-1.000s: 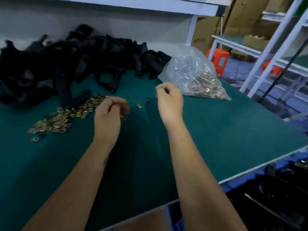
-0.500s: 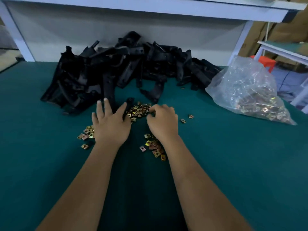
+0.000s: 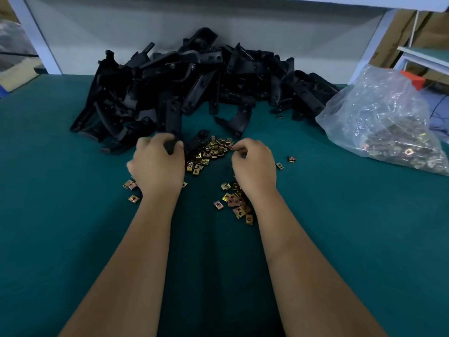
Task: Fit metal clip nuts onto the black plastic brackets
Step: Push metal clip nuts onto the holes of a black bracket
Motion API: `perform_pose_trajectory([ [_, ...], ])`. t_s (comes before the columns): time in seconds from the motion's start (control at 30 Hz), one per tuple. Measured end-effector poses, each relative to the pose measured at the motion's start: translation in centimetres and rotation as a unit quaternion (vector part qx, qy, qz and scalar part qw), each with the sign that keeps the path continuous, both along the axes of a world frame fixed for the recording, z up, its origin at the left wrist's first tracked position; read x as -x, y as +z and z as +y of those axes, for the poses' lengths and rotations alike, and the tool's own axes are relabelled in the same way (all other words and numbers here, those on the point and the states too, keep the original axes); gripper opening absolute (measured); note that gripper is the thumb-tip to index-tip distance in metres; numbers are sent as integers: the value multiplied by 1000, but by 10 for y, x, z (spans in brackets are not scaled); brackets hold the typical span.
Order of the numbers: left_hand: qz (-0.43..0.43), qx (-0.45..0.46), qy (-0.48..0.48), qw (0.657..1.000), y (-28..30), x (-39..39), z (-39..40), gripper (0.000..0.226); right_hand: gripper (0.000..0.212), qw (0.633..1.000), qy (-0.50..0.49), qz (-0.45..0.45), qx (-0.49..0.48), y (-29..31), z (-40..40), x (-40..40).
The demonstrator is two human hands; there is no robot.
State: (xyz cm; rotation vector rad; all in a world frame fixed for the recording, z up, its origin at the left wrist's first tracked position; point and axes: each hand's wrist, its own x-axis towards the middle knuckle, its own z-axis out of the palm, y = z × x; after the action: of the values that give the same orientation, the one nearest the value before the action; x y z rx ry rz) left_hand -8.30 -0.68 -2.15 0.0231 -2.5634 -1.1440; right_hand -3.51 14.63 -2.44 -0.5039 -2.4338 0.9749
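The person's left hand (image 3: 158,164) has its fingers curled round the near end of one black bracket (image 3: 173,122) and grips it. That bracket sticks out from the front of a big heap of black brackets (image 3: 194,81), which sits just past both hands on the green table (image 3: 73,215).

The right hand (image 3: 252,164) pinches a small metal clip nut (image 3: 231,147) between thumb and finger – the nut pokes out toward the left hand. Between the two hands lies a little pile of gold clip nuts (image 3: 209,152). More loose nuts (image 3: 237,203) lie under the right wrist, and a few (image 3: 131,188) sit just beside the left hand's outer edge. Two lone nuts (image 3: 286,162) lie to the right of the right hand.

Farther right, well apart from the hands, a clear plastic bag (image 3: 384,117) holds many more nuts.
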Motion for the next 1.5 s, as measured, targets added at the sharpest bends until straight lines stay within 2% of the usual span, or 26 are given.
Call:
perform_pose_trajectory([
  [0.1,-69,86,2,994,-2,4,0,62,27,1000,-8,11,-7,0,0,-1],
  [0.17,-65,118,-36,990,-5,5,2,69,28,1000,-2,7,-13,0,0,0],
  [0.23,-38,100,-70,992,-4,6,3,77,29,999,10,6,-30,-1,-1,-1],
  [0.33,-25,9,-81,996,-2,5,5,86,29,997,30,5,-73,-2,-1,0],
  [0.4,-14,-7,-75,997,-1,4,4,76,28,994,58,17,-93,-1,-3,0],
  [0.43,-2,-24,-68,997,-1,5,3,65,28,992,77,29,-97,0,-4,0],
  [0.53,19,-145,-38,989,1,10,-1,29,29,983,120,25,-137,-1,-7,1],
  [0.7,-7,-266,-33,963,-1,10,-2,28,39,958,167,-53,-227,-6,-8,4],
  [0.77,-18,-374,-46,926,3,8,1,24,38,954,163,-62,-243,-7,-8,4],
  [0.8,-28,-449,-59,891,6,7,1,22,35,957,160,-54,-235,-8,-8,5],
  [0.83,-40,-526,-71,846,10,6,1,19,31,962,156,-43,-221,-8,-8,5],
  [0.9,-64,-680,-104,723,16,6,-2,10,21,969,147,-24,-198,-7,-7,5],
  [0.93,-70,-737,-119,662,18,6,-4,7,18,971,141,-22,-193,-7,-6,5],
  [0.97,-74,-768,-131,623,19,5,-5,5,17,972,135,-22,-192,-7,-6,5],
  [1.0,-82,-778,-141,606,20,3,-6,4,19,972,129,-24,-192,-7,-6,6],
  [1.1,-111,-773,-161,604,19,-3,-2,3,30,972,126,-37,-195,-7,-6,5],
  [1.2,-127,-780,-155,592,19,-6,7,8,25,974,120,-36,-190,-5,-6,4],
  [1.3,-120,-800,-143,570,16,-7,13,66,14,977,112,-28,-180,-5,-6,3],
  [1.33,-118,-806,-141,562,15,-7,13,75,12,978,112,-30,-175,-5,-6,3],
  [1.37,-123,-810,-140,556,15,-7,13,73,11,978,113,-34,-172,-4,-6,3],
  [1.5,-159,-827,-140,520,15,-5,10,26,10,979,120,-41,-162,-3,-6,2],
])
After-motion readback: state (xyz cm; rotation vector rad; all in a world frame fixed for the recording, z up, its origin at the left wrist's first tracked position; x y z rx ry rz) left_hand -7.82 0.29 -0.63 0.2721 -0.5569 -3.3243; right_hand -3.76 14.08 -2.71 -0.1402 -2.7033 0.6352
